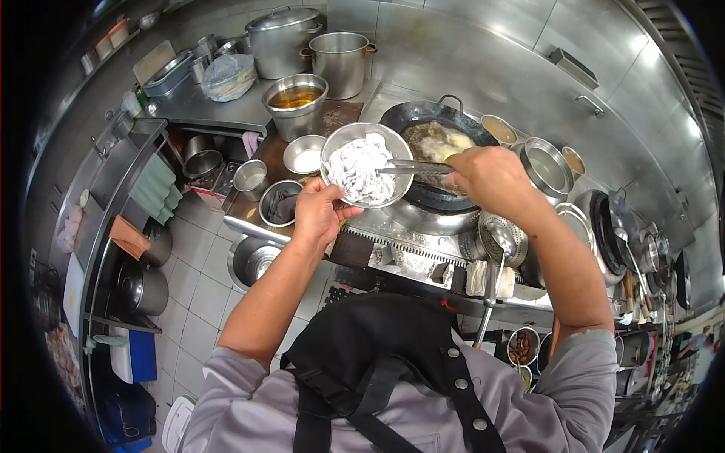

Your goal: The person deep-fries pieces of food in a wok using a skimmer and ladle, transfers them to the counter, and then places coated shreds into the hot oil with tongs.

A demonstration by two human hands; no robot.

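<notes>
My left hand (319,213) grips the near-left rim of a metal bowl (402,183), thumb over the edge and fingers underneath. Inside lie flour-coated pieces (359,167), white and heaped; what they are cannot be told. In my right hand (491,177) is a pair of metal tongs (419,166), its tips reaching into the bowl at the floured pieces. Just behind and to the right, a black wok (400,115) on the stove holds bubbling oil (427,140) with pale battered food (457,142) frying in it. My right forearm passes in front of the wok's right side.
A pot of amber liquid (294,97) stands behind the bowl, with smaller metal bowls (304,155) to the left. Large stockpots (340,64) are at the back. A perforated ladle (502,240) rests right of the wok, its handle towards me. Several pans hang far right.
</notes>
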